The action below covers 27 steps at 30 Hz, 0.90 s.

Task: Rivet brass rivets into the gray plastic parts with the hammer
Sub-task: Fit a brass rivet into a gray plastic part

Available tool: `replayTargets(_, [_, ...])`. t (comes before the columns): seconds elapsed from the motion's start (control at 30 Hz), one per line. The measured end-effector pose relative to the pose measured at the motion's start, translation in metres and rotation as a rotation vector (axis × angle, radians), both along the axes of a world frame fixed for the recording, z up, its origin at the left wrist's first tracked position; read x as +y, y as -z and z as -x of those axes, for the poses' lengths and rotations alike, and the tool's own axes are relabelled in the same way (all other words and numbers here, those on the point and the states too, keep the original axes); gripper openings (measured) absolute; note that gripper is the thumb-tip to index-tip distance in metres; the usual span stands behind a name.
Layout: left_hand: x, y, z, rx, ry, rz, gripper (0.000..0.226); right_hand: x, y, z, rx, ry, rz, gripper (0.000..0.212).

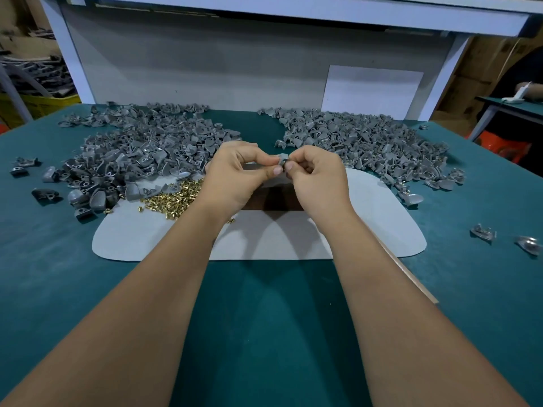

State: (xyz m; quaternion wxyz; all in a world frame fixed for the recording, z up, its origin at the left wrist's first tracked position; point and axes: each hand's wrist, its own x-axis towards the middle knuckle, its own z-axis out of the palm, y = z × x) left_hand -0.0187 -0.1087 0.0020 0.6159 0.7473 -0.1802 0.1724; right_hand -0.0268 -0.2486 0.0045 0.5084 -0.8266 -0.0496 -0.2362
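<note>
Both my hands meet above the white mat (152,236). My left hand (235,174) and my right hand (317,177) pinch one small gray plastic part (282,159) between thumbs and forefingers. A loose heap of brass rivets (173,198) lies on the mat just left of my left wrist. Large piles of gray plastic parts spread to the left (141,151) and to the right (367,142). A dark block (273,201) sits on the mat under my hands, mostly hidden. A wooden handle edge (411,274) shows beside my right forearm; the hammer head is hidden.
The green table (264,318) carries stray gray parts at the far left (23,165) and two at the right (484,232). A gray back panel (205,69) closes the far side. Another person's hand (526,89) works at a neighbouring table on the right.
</note>
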Motion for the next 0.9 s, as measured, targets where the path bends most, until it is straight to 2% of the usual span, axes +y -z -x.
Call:
replayTargets(0.13, [-0.0024, 0.0027, 0.0002, 0.044, 0.02, 0.028, 0.019, 0.0021, 0.0012, -0.0001, -0.022, 0.033, 0.019, 0.009])
replayTargets(0.27, [-0.0024, 0.0077, -0.0045, 0.141, -0.015, 0.153, 0.031, 0.0078, 0.0007, -0.0011, -0.052, 0.029, 0.02, 0.011])
replayTargets(0.43, [0.0002, 0.0088, -0.004, 0.151, 0.108, 0.272, 0.022, 0.0066, 0.0003, -0.0017, -0.05, 0.014, -0.004, 0.015])
replayTargets(0.73, [0.0002, 0.0095, -0.0051, 0.16, 0.069, 0.259, 0.016, 0.0067, 0.0, -0.0013, -0.049, 0.013, -0.082, 0.017])
replayTargets(0.9, [-0.0009, 0.0084, -0.0044, 0.135, 0.059, 0.255, 0.022, 0.0063, -0.0003, -0.0012, -0.064, 0.011, -0.079, 0.014])
